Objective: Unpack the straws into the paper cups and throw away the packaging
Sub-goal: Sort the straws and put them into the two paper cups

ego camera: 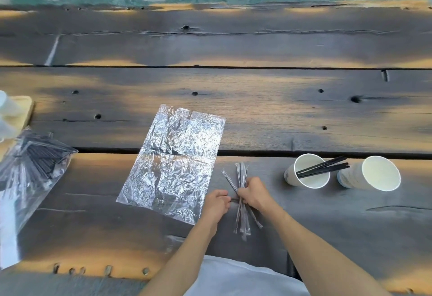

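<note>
Straws in hand: I see a small bundle of wrapped straws (242, 196) near the front edge of the wooden table (257, 113), between the flat bag and the cups; their long axis runs roughly away from me, fanned out a little at both ends.
Straw look: thin and dark, each inside a clear sleeve whose sealed tips stick out past the straw.
Full bag, far left: a clear plastic bag (30, 169) holds many more dark straws, lying mostly at a slant toward the upper left.
Flat bag: an empty, crinkled clear bag (173, 167) lies spread on the table just left of my hands, its long side tilted up to the right.
Left hand: my left hand (216, 204) has its fingers curled in, pinching the end of one straw that pokes out sideways from the bundle.
Right hand: my right hand (253, 194) is clenched around the middle of the bundle.
Near cup: a white paper cup (306, 171) stands to the right with several bare black straws (323, 168) in it, leaning out to the upper right.
Far cup: a second white paper cup (371, 174) stands just beside it.
Writing: faint print shows on both cups' sides, too blurred for me to read.
</note>
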`<state>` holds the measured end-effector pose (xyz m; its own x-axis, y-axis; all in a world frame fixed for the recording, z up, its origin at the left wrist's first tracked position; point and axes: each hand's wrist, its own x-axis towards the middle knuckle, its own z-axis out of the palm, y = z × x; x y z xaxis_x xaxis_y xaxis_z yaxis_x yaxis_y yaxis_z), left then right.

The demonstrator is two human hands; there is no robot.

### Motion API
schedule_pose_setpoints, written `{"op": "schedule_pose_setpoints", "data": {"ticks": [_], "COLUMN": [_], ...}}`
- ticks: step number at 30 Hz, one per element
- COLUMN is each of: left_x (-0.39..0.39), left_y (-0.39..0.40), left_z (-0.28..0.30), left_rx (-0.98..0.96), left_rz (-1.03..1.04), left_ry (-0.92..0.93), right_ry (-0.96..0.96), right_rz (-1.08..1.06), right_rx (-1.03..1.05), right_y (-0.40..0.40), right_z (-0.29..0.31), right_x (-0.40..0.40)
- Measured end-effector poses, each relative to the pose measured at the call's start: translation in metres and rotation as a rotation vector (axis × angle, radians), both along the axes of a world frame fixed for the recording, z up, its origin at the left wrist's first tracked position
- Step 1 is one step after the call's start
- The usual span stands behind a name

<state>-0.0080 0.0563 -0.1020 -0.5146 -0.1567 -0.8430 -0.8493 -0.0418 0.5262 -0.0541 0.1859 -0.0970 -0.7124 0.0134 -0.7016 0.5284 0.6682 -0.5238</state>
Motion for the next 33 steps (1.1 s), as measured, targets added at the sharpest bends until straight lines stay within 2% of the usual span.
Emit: {"op": "schedule_pose_setpoints", "data": {"ticks": [3,5,8,12,18,21,24,27,30,33], "left_x": [0.000,0.001,0.005,0.014,0.026,0.033,0.035,0.036,0.037,0.034], "left_y": [-0.002,-0.001,0.003,0.003,-0.007,-0.013,-0.015,-0.016,-0.010,0.003], "left_z": [0.003,0.005,0.005,0.006,0.009,0.010,0.012,0.018,0.031,0.047], "left_rx": [0.030,0.044,0.005,-0.011,-0.022,-0.008,0.003,0.030,0.153,0.307], "left_rz": [-0.047,-0.069,-0.051,-0.011,0.021,0.043,0.062,-0.013,-0.104,-0.072], "left_ry": [0.027,0.053,0.073,0.060,0.001,0.006,0.010,0.024,0.055,0.113], "right_ry": [0.002,0.038,0.123,0.065,0.138,0.122,0.064,0.001,0.020,0.092], "right_rz": [-0.206,-0.247,-0.023,0.262,0.438,0.470,0.377,0.027,-0.211,-0.311], "right_rx": [-0.192,-0.242,-0.059,0.162,0.372,0.379,0.262,-0.063,-0.353,-0.522], "right_y": [0.012,0.014,0.011,0.000,-0.010,-0.014,-0.012,-0.006,-0.002,0.004], "right_z": [0.012,0.022,0.022,-0.001,-0.021,-0.016,-0.012,0.000,0.029,0.057], "right_x": [-0.008,-0.012,-0.011,0.005,0.023,0.020,0.014,0.012,0.014,0.016]}}
